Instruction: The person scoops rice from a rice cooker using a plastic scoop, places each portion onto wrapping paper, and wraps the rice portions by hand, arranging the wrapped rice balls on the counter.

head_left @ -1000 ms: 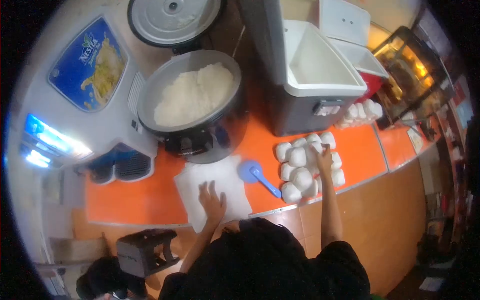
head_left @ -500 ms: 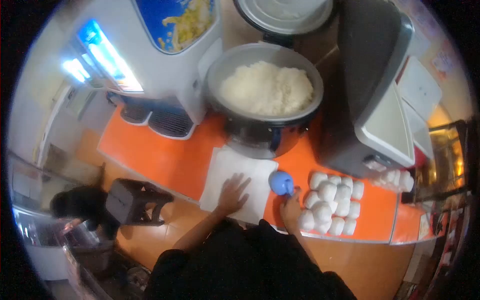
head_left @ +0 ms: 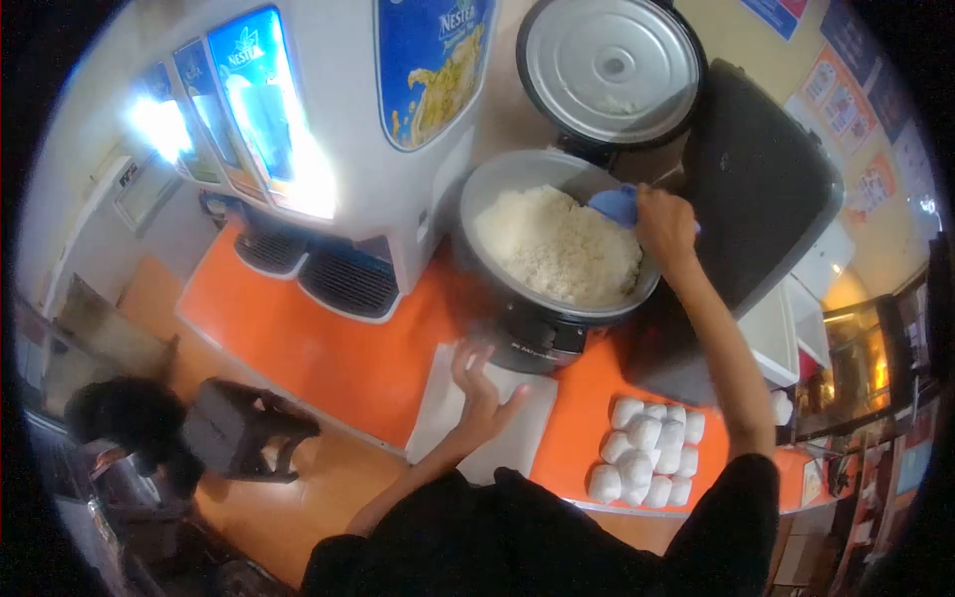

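My right hand is closed round the handle of a blue scoop, whose bowl touches the white rice at the right side of a large black cooker. Below the cooker lies white paper on the orange counter. My left hand hovers at the paper with its fingers apart and holds nothing. Several white wrapped bundles are grouped on the counter to the right of the paper.
Behind the cooker is its open round lid. A drink dispenser stands at the left, a dark cooler at the right, with a lit glass case beyond. A dark stool and a person's dark-haired head are at lower left.
My right hand has gone from the bundles to the blue scoop, gripped it and carried it up into the cooker. My left hand has lifted a little off the paper. The view has shifted.
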{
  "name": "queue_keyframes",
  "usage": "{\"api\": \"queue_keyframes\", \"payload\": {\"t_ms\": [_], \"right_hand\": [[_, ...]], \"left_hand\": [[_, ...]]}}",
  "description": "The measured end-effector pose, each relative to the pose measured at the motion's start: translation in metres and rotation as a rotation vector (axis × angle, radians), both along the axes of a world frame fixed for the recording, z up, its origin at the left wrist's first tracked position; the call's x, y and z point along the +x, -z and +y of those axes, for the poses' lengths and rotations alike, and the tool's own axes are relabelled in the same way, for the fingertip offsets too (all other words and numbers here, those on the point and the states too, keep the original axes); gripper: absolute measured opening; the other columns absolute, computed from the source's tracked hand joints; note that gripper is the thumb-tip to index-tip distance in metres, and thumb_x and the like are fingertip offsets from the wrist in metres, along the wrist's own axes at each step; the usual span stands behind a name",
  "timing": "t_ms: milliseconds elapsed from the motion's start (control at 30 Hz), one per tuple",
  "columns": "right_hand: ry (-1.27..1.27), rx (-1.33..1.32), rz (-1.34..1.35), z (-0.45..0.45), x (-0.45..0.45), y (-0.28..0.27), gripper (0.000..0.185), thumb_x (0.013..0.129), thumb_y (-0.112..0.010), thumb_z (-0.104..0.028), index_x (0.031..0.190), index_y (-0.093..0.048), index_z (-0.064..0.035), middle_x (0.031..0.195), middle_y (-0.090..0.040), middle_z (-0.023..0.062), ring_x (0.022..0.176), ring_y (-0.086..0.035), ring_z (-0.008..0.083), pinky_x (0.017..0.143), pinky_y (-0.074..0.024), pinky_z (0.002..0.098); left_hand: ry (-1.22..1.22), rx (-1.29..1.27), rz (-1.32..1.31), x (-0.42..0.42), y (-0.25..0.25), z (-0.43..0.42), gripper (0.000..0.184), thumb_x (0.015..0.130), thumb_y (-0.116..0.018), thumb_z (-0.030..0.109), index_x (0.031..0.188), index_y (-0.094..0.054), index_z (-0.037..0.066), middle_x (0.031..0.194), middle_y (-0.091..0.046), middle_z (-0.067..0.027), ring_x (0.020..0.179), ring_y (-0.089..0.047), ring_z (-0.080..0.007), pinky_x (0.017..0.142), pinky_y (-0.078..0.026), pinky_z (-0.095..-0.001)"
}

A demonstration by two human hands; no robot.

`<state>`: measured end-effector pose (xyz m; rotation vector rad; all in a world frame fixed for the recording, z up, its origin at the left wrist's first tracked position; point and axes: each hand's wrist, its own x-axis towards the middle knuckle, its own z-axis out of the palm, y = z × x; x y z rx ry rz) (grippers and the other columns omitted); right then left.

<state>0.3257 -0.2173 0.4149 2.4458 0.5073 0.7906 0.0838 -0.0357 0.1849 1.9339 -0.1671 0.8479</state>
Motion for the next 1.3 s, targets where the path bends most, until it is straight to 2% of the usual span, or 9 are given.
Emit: {"api": "queue_keyframes", "payload": {"t_ms": [100,167,367,467,667,900,1000,1200,1300], "right_hand": [[-0.140,-0.287,0.049,0.006,0.036,0.003,0.011,0.079,-0.064,-0.014,0.089,-0.069,-0.0115,0.077,-0.070,0.0052,0.071,-0.071,0.0218,0.059,-0.0548,0.0337],[-0.174,-0.437,0.156,0.008,0.039,-0.001,0.007,0.079,-0.064,-0.014,0.084,-0.069,-0.0120,0.078,-0.070,0.0055,0.071,-0.071,0.0218,0.059,-0.0547,0.0333],[-0.217,-0.502,0.274,0.005,0.024,-0.011,0.007,0.079,-0.065,-0.014,0.084,-0.069,-0.0123,0.079,-0.070,0.0041,0.075,-0.071,0.0209,0.065,-0.0551,0.0327],[-0.205,-0.430,0.268,-0.001,0.019,0.001,0.007,0.081,-0.063,-0.013,0.085,-0.068,-0.0114,0.084,-0.071,0.0051,0.078,-0.071,0.0214,0.070,-0.0557,0.0342],[-0.185,-0.297,0.495,-0.009,-0.021,0.012,0.013,0.080,-0.063,-0.012,0.092,-0.064,-0.0067,0.088,-0.070,0.0126,0.082,-0.071,0.0267,0.072,-0.0563,0.0382],[-0.092,-0.136,0.650,-0.016,-0.041,0.004,0.030,0.084,-0.062,-0.030,0.100,-0.062,-0.0041,0.088,-0.068,0.0169,0.084,-0.068,0.0343,0.074,-0.0543,0.0436],[-0.204,-0.076,0.628,-0.018,-0.045,0.005,0.033,0.086,-0.061,-0.033,0.101,-0.063,-0.0038,0.090,-0.067,0.0188,0.086,-0.067,0.0355,0.076,-0.0534,0.0448],[-0.075,-0.155,0.771,0.018,-0.048,-0.003,0.035,0.088,-0.058,-0.037,0.104,-0.067,-0.0068,0.099,-0.067,0.0212,0.093,-0.065,0.0383,0.082,-0.0519,0.0470],[-0.104,-0.051,0.799,0.022,-0.048,0.001,0.037,0.089,-0.056,-0.040,0.104,-0.067,-0.0078,0.099,-0.066,0.0221,0.093,-0.065,0.0398,0.083,-0.0515,0.0480]], "left_hand": [[-0.062,0.029,0.005,0.022,-0.052,-0.006,0.077,0.087,-0.067,0.030,0.140,-0.021,-0.002,0.139,-0.016,-0.0221,0.132,-0.014,-0.0427,0.109,-0.011,-0.0583],[-0.075,-0.003,0.004,0.036,-0.060,-0.016,0.076,0.087,-0.067,0.029,0.140,-0.021,-0.003,0.138,-0.015,-0.0209,0.132,-0.013,-0.0423,0.109,-0.011,-0.0584],[-0.130,-0.111,-0.024,0.050,-0.052,-0.035,0.069,0.089,-0.063,0.030,0.139,-0.026,-0.002,0.141,-0.015,-0.0261,0.134,-0.008,-0.0472,0.109,-0.009,-0.0584],[-0.160,-0.154,-0.003,0.048,-0.055,-0.040,0.065,0.090,-0.061,0.030,0.137,-0.028,-0.001,0.141,-0.015,-0.0261,0.134,-0.008,-0.0471,0.109,-0.008,-0.0593],[-0.183,-0.174,-0.082,0.053,-0.056,-0.040,0.061,0.092,-0.058,0.033,0.136,-0.030,0.000,0.140,-0.019,-0.0258,0.135,-0.008,-0.0475,0.108,-0.009,-0.0598],[-0.165,-0.143,-0.112,0.056,-0.047,-0.037,0.057,0.092,-0.056,0.035,0.134,-0.033,0.002,0.139,-0.020,-0.0242,0.134,-0.012,-0.0465,0.108,-0.011,-0.0586],[-0.171,-0.132,-0.119,0.057,-0.044,-0.037,0.056,0.092,-0.056,0.034,0.133,-0.034,0.003,0.139,-0.020,-0.0234,0.134,-0.013,-0.0466,0.108,-0.012,-0.0590],[-0.184,-0.150,-0.142,0.060,-0.045,-0.038,0.054,0.092,-0.056,0.035,0.132,-0.036,0.005,0.138,-0.021,-0.0221,0.134,-0.014,-0.0464,0.108,-0.012,-0.0593],[-0.183,-0.147,-0.142,0.057,-0.044,-0.040,0.052,0.093,-0.055,0.035,0.131,-0.037,0.004,0.137,-0.021,-0.0217,0.135,-0.013,-0.0462,0.108,-0.012,-0.0593]]}}
